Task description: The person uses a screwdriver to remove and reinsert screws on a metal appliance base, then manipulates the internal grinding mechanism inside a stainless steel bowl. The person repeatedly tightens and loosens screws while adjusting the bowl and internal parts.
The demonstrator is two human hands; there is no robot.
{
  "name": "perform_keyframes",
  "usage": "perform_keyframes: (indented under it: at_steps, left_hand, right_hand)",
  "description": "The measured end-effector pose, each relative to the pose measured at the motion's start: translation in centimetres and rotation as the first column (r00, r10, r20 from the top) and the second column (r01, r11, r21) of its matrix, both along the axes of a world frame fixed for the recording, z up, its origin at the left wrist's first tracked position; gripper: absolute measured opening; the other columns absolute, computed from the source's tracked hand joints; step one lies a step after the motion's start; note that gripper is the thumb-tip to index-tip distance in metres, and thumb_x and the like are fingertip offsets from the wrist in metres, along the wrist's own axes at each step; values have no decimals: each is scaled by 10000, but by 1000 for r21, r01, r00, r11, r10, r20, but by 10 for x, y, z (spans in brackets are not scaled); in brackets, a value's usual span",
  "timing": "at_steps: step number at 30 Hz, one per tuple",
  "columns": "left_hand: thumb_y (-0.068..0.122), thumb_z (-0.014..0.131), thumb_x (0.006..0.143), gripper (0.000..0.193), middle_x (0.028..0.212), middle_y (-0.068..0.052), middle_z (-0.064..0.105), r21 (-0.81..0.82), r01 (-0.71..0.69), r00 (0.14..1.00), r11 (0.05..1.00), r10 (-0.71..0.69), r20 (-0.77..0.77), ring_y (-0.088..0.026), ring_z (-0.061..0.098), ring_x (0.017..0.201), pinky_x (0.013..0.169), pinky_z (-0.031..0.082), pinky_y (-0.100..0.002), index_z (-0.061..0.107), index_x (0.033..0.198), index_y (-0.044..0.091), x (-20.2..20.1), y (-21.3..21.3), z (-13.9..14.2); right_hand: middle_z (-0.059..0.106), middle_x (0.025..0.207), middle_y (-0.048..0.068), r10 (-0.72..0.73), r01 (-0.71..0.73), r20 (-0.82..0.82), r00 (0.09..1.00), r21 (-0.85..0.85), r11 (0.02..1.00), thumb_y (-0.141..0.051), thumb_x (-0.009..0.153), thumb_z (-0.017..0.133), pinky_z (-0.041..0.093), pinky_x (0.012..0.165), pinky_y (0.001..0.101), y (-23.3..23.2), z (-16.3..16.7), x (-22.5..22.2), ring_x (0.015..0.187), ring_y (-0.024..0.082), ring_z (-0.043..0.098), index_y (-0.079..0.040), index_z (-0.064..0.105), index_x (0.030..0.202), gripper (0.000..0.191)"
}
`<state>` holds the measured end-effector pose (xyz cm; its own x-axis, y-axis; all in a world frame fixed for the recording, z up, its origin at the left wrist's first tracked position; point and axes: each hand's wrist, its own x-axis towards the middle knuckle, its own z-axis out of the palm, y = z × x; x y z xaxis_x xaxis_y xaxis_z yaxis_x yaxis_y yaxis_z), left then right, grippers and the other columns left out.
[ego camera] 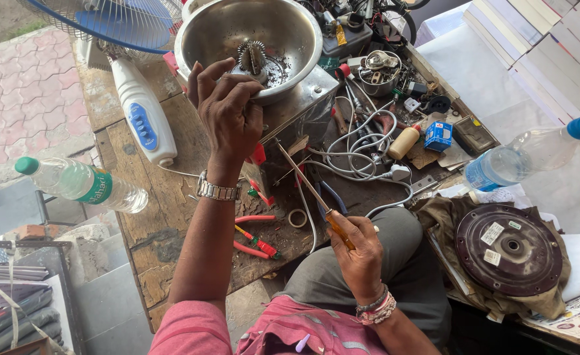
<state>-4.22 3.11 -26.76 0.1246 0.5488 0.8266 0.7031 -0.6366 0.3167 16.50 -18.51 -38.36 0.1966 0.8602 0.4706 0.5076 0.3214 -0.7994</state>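
Note:
My left hand (227, 108) grips the near rim of a steel bowl-shaped machine top (204, 33), which has a toothed cutter hub (254, 58) at its centre. A metal watch is on that wrist. My right hand (359, 253) holds a long screwdriver (306, 184) by its amber handle. The shaft slants up and left, with its tip near the machine's steel body (303, 105). I sit at a worn wooden bench (165, 197).
On the bench lie a white fan base (144, 115), red-handled pliers (254, 236), a tape roll (297, 217), white cables (362, 154), a steel cup of parts (377, 71) and a small blue box (438, 135). Plastic bottles sit left (83, 184) and right (530, 152). A round dark disc (508, 248) rests on cloth.

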Motion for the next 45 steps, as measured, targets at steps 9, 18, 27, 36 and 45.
perform_keyframes:
  at_steps: [9,18,27,36,45]
  left_hand:
    - [24,669,770,183,1035,1,772,-3,4,1000,1000,-3,3,-268,590,1295,1265,216,-513,760,891,129,1,-3,2]
    - [25,669,754,183,1021,-2,769,1,4,1000,1000,-4,1,-270,596,1290,1268,218,-521,756,883,121,2,-2,1]
    - [18,671,756,183,1023,-1,766,5,3,1000,1000,-3,3,-269,596,1289,1267,226,-519,753,883,121,3,-2,0]
    - [12,672,767,184,1022,0,768,3,3,1000,1000,-3,3,-266,596,1294,1266,222,-515,757,885,124,3,-2,0]
    - [7,675,765,181,1021,8,769,8,-1,1000,1000,1,-2,-266,595,1293,1267,223,-519,753,875,127,2,-1,-2]
  right_hand:
    - [644,1019,50,-117,91,225,967,124,988,-96,858,814,546,724,306,4,2,0,877,175,629,-136,714,1258,414]
    - [651,1016,41,-114,88,227,967,119,989,-100,862,813,538,733,309,3,1,1,873,168,625,-143,716,1262,414]
    - [652,1023,42,-99,79,207,973,103,992,-105,860,811,550,731,287,2,-1,3,880,159,629,-144,707,1275,429]
    - [648,1012,34,-110,86,230,967,112,990,-104,854,812,543,722,287,1,-3,3,864,152,621,-141,715,1263,422]
    - [656,1012,35,-112,82,240,964,132,988,-133,871,806,559,732,279,3,-4,2,885,152,635,-128,706,1262,403]
